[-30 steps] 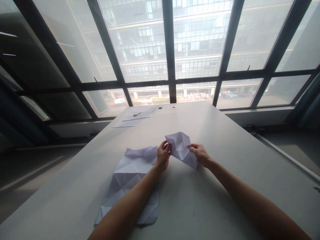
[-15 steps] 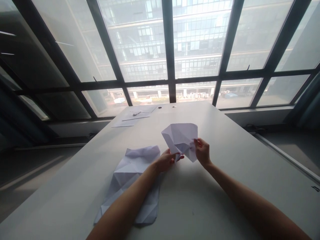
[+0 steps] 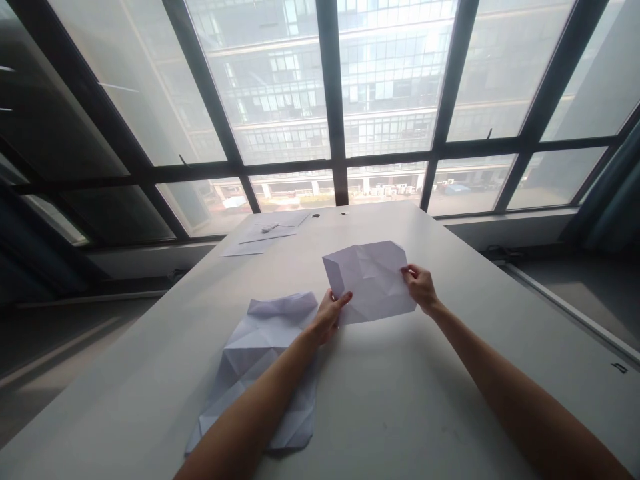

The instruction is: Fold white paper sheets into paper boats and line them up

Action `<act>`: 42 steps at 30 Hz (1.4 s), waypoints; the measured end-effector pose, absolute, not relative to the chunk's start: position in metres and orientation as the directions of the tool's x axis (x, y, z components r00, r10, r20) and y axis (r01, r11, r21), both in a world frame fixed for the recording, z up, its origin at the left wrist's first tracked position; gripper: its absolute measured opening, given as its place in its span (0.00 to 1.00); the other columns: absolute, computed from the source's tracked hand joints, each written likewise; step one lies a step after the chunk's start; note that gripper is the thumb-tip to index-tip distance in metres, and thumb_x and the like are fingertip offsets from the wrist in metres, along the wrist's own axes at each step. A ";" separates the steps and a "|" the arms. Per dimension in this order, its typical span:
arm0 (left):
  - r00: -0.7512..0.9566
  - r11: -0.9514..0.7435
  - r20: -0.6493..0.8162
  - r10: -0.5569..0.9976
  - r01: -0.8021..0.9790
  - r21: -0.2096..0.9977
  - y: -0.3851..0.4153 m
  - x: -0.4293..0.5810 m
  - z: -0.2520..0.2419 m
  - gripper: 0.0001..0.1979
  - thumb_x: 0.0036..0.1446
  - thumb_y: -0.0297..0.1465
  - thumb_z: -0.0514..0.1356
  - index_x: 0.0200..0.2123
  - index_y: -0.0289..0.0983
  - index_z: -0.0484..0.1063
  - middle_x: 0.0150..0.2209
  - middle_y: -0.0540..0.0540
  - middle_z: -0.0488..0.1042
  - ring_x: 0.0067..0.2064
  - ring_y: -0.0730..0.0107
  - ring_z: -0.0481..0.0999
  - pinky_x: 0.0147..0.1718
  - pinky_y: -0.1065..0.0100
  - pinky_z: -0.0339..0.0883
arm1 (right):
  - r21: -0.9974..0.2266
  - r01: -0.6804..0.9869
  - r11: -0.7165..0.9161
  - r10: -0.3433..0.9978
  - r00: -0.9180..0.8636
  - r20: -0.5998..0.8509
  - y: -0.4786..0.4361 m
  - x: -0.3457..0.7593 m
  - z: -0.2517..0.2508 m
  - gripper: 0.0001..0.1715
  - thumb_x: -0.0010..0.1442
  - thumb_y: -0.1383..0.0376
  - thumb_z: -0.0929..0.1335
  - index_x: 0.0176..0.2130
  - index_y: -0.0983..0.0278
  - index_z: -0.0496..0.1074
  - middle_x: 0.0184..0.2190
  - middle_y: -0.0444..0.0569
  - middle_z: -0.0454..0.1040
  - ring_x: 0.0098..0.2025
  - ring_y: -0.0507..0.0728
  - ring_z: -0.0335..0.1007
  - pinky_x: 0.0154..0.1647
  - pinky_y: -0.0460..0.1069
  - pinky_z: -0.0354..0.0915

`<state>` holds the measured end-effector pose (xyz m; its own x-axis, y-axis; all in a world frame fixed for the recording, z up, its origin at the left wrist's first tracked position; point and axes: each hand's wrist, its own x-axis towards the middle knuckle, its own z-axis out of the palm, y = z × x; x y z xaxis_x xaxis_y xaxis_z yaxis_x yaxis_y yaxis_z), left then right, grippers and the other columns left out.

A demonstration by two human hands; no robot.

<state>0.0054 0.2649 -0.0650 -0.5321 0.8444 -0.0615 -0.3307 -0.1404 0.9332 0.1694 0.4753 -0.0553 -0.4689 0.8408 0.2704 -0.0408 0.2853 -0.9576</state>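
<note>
A creased white sheet of paper [image 3: 370, 280] is spread out between my two hands, held above the white table [image 3: 400, 400]. My left hand [image 3: 331, 313] pinches its lower left edge, thumb on top and the other fingers mostly hidden underneath. On the right edge, my right hand [image 3: 419, 283] grips the paper between thumb and fingers. The sheet's left edge and upper right corner look folded or bent. Beneath and beside my left forearm lies a pile of creased white papers [image 3: 270, 340], partly covered by the arm.
Flat white sheets [image 3: 245, 248] rest at the table's far left, with a small whitish object [image 3: 269, 228] on them that I cannot make out. A dark round hole [image 3: 316, 215] shows near the far edge. Large windows [image 3: 280, 87] stand beyond the table.
The paper has been opened out from a partly folded shape into a wider, flatter sheet. My right hand has moved to the right, and my left thumb now lies on top of the paper.
</note>
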 end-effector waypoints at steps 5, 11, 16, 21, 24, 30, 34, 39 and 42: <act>-0.593 -0.198 0.073 0.802 -0.148 0.969 0.272 0.002 -0.077 0.28 0.51 0.30 0.64 0.55 0.43 0.62 0.38 0.47 0.75 0.33 0.70 0.75 0.30 0.71 0.69 | -0.976 0.053 0.214 0.855 -0.493 0.161 0.496 0.195 -0.057 0.17 0.52 0.54 0.68 0.35 0.65 0.76 0.26 0.48 0.76 0.22 0.52 0.62 0.19 0.46 0.53; -0.530 -0.107 0.093 0.843 0.004 0.994 0.271 0.002 -0.075 0.46 0.47 0.24 0.59 0.67 0.47 0.45 0.34 0.54 0.70 0.26 0.77 0.69 0.27 0.75 0.63 | -0.982 0.129 0.141 0.822 -0.567 0.043 0.525 0.239 -0.056 0.16 0.48 0.57 0.71 0.33 0.67 0.78 0.26 0.51 0.78 0.21 0.53 0.66 0.18 0.45 0.55; -0.756 -0.101 0.476 0.449 0.487 0.868 0.266 0.013 -0.059 0.32 0.50 0.23 0.57 0.60 0.40 0.61 0.38 0.48 0.67 0.36 0.68 0.70 0.39 0.66 0.66 | -0.938 0.234 0.255 0.713 -0.701 0.019 0.533 0.250 -0.049 0.14 0.47 0.59 0.73 0.32 0.66 0.80 0.25 0.49 0.78 0.24 0.53 0.67 0.21 0.45 0.58; -0.520 -0.182 0.699 0.491 0.724 0.666 0.259 0.023 -0.046 0.12 0.56 0.24 0.55 0.40 0.41 0.74 0.41 0.43 0.72 0.44 0.59 0.71 0.48 0.58 0.65 | -0.848 0.262 0.461 0.468 -0.884 -0.019 0.530 0.233 -0.041 0.14 0.50 0.57 0.71 0.30 0.66 0.81 0.26 0.49 0.79 0.24 0.54 0.68 0.24 0.46 0.61; -0.318 -0.269 0.685 0.655 0.750 0.605 0.256 0.028 -0.044 0.11 0.54 0.23 0.54 0.30 0.41 0.75 0.34 0.45 0.74 0.40 0.60 0.74 0.47 0.58 0.65 | -0.826 0.246 0.508 0.404 -0.914 -0.024 0.526 0.210 -0.037 0.11 0.45 0.59 0.74 0.27 0.64 0.81 0.22 0.46 0.77 0.22 0.54 0.68 0.23 0.46 0.60; 0.007 -0.250 0.410 0.912 0.802 0.543 0.255 0.038 -0.048 0.16 0.57 0.26 0.58 0.47 0.44 0.77 0.41 0.43 0.77 0.42 0.58 0.76 0.43 0.60 0.68 | -0.733 0.199 0.651 0.449 -0.879 0.159 0.513 0.163 -0.036 0.14 0.38 0.63 0.80 0.30 0.59 0.80 0.24 0.43 0.76 0.28 0.55 0.69 0.34 0.48 0.63; 0.061 -0.163 0.282 0.957 0.921 0.354 0.256 0.039 -0.059 0.20 0.56 0.36 0.65 0.52 0.46 0.75 0.58 0.40 0.69 0.61 0.46 0.63 0.61 0.46 0.52 | -0.617 0.207 0.759 0.491 -0.805 0.334 0.489 0.155 -0.043 0.15 0.56 0.63 0.72 0.46 0.59 0.77 0.43 0.53 0.77 0.49 0.63 0.67 0.53 0.55 0.58; 0.095 -0.160 0.186 0.978 0.915 0.370 0.257 0.036 -0.066 0.32 0.61 0.44 0.60 0.66 0.51 0.58 0.70 0.42 0.52 0.70 0.43 0.48 0.65 0.39 0.36 | -0.272 0.494 0.826 0.561 -0.677 0.476 0.449 0.160 -0.060 0.16 0.67 0.65 0.61 0.46 0.65 0.76 0.47 0.62 0.73 0.53 0.66 0.63 0.56 0.58 0.55; 0.043 -0.152 0.261 0.964 0.898 0.412 0.260 0.033 -0.066 0.26 0.61 0.45 0.60 0.61 0.51 0.66 0.65 0.42 0.63 0.66 0.46 0.59 0.64 0.43 0.40 | -0.320 0.454 0.832 0.544 -0.782 0.304 0.429 0.170 -0.073 0.22 0.67 0.57 0.63 0.55 0.66 0.72 0.50 0.60 0.73 0.53 0.65 0.65 0.55 0.55 0.58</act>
<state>0.0334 0.2598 -0.0655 0.0431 0.9645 0.2606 0.8983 -0.1516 0.4124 0.1698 0.4288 -0.0726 -0.7823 0.5439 0.3036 0.4540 0.8316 -0.3200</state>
